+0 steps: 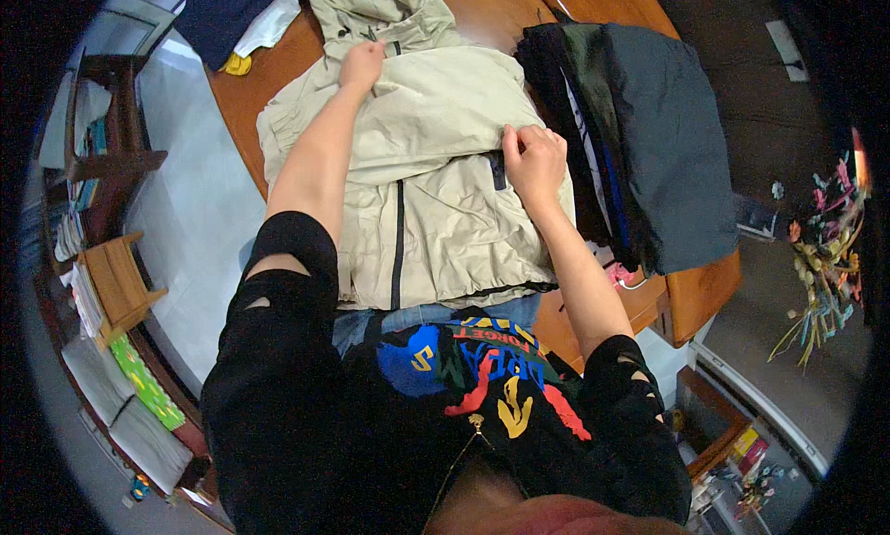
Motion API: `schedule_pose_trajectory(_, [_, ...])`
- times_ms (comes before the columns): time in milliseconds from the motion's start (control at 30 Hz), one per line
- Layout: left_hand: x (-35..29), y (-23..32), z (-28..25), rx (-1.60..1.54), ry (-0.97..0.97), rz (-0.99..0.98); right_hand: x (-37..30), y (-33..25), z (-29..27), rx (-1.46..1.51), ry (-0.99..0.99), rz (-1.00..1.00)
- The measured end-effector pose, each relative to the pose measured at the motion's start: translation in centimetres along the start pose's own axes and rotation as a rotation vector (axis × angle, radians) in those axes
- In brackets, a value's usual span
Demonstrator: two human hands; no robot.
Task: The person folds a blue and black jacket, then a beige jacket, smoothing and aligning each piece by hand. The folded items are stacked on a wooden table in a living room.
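A pale beige hooded jacket [436, 118] lies spread on a wooden table [243, 85], its hood toward the far side and a dark zipper running down its front. My left hand [362, 64] presses on the jacket near the collar, fingers curled on the fabric. My right hand [533, 159] pinches the jacket's right side at a dark pocket opening. Both arms wear black sleeves with cut-outs.
A stack of folded dark clothes [640, 127] sits on the table right of the jacket. A navy garment with white and yellow pieces [232, 16] lies at the far left corner. Wooden shelves with books [102, 285] stand at left, colourful decorations [820, 248] at right.
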State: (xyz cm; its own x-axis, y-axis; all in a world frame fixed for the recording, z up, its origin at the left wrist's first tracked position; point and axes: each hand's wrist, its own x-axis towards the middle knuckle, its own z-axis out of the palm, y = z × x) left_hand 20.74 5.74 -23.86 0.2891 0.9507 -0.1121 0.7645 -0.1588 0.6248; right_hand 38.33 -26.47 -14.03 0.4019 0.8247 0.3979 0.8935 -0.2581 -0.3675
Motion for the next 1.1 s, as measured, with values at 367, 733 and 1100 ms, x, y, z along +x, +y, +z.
schedule_pose_trajectory(367, [-14.2,-7.3,-1.0,0.505,0.083,0.416,-0.2,0.0,0.2,-0.059,-0.003,-0.029])
schedule_pose_trajectory(733, [-17.8,-4.1,-0.4,0.546,0.135,0.286,0.4,-0.9,-0.4,-0.066,-0.044,-0.062])
schedule_pose_trajectory(1100, [-21.4,-7.5,-0.1,0.472,-0.056,0.297,7.5,-3.1,5.9,-0.446,-0.524,-0.262])
